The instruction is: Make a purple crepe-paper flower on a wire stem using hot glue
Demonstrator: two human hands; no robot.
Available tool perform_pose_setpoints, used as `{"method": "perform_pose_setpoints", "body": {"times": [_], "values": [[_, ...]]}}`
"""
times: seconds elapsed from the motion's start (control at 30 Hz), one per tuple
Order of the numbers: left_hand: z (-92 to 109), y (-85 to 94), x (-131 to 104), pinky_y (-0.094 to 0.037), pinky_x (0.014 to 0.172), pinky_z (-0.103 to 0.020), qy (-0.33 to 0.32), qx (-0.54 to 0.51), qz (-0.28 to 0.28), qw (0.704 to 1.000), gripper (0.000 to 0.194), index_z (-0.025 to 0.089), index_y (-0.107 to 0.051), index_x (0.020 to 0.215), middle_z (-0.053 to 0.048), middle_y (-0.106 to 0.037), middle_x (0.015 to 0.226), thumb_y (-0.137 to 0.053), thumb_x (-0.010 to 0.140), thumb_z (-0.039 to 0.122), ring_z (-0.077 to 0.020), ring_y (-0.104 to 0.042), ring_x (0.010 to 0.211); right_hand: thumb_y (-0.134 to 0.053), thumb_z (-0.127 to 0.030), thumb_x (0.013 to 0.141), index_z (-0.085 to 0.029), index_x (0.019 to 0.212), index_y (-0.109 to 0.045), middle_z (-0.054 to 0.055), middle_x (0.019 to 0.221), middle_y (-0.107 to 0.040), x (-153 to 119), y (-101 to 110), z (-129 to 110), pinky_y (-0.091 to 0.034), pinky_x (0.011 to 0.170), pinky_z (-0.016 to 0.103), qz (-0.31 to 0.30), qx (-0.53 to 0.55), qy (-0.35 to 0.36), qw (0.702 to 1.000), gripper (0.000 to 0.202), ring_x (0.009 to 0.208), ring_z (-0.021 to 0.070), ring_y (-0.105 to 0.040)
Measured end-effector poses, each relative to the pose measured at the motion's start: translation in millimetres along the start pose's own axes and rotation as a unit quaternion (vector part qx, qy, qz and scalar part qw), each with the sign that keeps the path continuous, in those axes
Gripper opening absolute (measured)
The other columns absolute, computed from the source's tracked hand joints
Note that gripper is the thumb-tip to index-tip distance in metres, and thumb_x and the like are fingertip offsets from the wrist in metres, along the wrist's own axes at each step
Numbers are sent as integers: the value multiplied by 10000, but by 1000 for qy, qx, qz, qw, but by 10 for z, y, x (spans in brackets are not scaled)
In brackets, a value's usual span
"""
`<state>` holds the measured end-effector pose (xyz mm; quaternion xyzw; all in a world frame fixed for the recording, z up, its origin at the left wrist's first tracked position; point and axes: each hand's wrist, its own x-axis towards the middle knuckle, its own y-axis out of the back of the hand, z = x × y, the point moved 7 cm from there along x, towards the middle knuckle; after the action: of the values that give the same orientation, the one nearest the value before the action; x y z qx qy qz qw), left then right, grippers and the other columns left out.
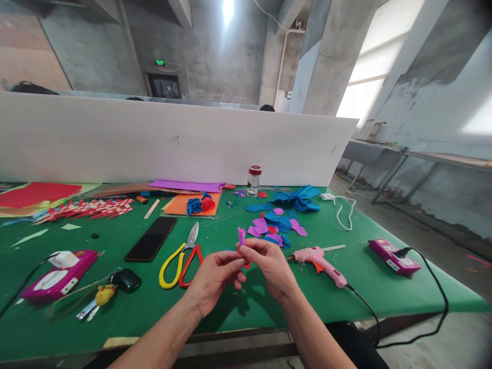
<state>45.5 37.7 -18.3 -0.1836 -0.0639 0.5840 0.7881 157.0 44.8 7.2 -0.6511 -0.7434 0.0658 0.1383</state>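
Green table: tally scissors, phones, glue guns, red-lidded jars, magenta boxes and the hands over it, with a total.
Scissors: 1
Phone: 1
Pink glue gun: 1
Red-lidded jar: 1
Magenta boxes: 2
Hands: 2
Total: 8

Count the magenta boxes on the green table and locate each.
2: the left magenta box, left of the black phone, and the right magenta box, right of the pink glue gun. No others show.

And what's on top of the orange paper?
On the orange paper sit blue flowers and a red flower. The paper right under them is covered, so I can't see it.
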Motion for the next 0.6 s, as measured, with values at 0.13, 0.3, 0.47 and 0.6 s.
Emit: {"method": "perform_pose_setpoints", "body": {"times": [0.13, 0.3, 0.47, 0.6], "values": [[25, 9, -3, -477, 489, -220, -22, 12, 10, 1000, 236, 114, -747, 732, -50, -673, 638, -821, 640, 318, -117, -590, 519, -765, -391, 686, -146, 773, -741, 25, 671, -653, -4, -36, 15, -439, 563, 249, -5, -6, 14, 1000, 261, 580, 121, -547], [10, 42, 2, -495, 533, -225, -29, 19, 30, 999, 247, 132, -755, 745, -46, -683, 628, -825, 629, 338, -126, -601, 538, -728, -347, 722, -176, 721, -745, 44, 729, -690, -6, 1, -41, -488, 613, 289, 38, -129, 91, 987, 171, 651, 170, -614], [-24, 65, 31, -495, 535, -225, -40, 1, 44, 998, 276, 133, -760, 743, -40, -676, 590, -844, 593, 349, -131, -604, 540, -692, -241, 774, -222, 760, -747, 51, 828, -714, -92, 0, -190, -501, 746, 317, 96, -279, 201, 934, 60, 806, 203, -651], [-24, 47, 45, -479, 534, -211, -54, 3, 30, 998, 255, 125, -758, 704, -33, -664, 578, -832, 614, 352, -112, -576, 519, -641, -234, 835, -221, 833, -742, 63, 875, -706, -176, -83, -244, -479, 783, 348, 111, -381, 251, 883, 101, 845, 213, -626]]}}
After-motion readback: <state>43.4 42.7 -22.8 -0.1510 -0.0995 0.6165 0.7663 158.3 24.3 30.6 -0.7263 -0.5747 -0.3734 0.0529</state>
